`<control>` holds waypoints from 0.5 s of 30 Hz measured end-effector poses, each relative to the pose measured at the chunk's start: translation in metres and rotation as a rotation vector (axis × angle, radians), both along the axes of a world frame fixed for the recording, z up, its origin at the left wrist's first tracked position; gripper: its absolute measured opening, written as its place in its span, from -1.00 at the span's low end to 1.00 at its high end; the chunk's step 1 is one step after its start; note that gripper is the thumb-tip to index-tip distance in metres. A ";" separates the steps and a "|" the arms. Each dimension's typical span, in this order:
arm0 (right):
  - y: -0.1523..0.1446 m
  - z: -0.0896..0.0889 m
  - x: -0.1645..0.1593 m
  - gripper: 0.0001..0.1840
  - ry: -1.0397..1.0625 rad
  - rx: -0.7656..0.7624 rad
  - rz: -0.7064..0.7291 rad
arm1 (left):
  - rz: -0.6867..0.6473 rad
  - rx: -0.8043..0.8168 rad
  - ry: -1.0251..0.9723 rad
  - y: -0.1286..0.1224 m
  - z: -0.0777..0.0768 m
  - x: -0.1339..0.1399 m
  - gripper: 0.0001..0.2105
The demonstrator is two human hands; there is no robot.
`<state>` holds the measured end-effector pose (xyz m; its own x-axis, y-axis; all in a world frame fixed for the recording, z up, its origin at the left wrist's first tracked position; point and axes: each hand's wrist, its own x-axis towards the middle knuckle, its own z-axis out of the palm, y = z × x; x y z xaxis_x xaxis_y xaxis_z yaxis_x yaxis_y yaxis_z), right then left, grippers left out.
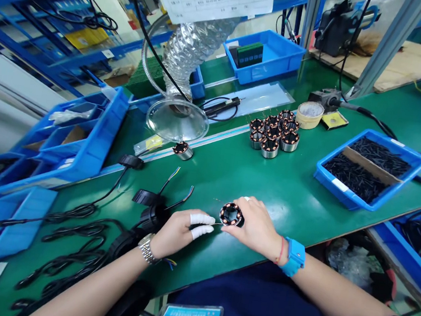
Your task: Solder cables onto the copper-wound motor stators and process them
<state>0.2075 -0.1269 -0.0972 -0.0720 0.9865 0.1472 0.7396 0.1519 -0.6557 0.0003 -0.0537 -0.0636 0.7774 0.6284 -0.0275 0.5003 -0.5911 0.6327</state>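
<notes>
Between thumb and fingers, my right hand (258,227) grips a motor stator (230,214), a metal ring with copper windings and a black core, its open face turned up. A thin wire runs from the stator's left side to my left hand (183,228). White finger cots cover the left thumb and forefinger, which are pinched on that wire. Farther back stands a cluster of similar stators (273,133). One more stator (183,150) lies by the clear fume hood (178,120). Left of my left hand are black cables with round black caps (153,216) and stripped coloured wire ends.
A blue tray of short black tubes (371,168) sits on the right. Near the back are a tape roll (309,115), a soldering iron holder (326,97), a black pen-shaped tool (222,107) and a blue bin (265,58). Blue bins (109,131) line the left side.
</notes>
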 end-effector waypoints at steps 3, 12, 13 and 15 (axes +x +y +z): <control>0.000 0.000 -0.001 -0.53 -0.009 0.000 -0.004 | -0.055 0.071 -0.078 -0.007 0.008 0.014 -0.85; -0.002 0.002 -0.003 -0.55 -0.040 0.009 -0.016 | 0.019 0.057 0.020 -0.016 0.038 0.036 -0.85; -0.002 0.002 -0.003 -0.55 -0.036 0.012 -0.014 | 0.055 0.066 0.005 -0.017 0.041 0.032 -0.87; -0.003 0.002 -0.002 -0.54 -0.024 0.013 -0.014 | 0.163 0.106 -0.020 -0.017 0.045 0.020 -0.87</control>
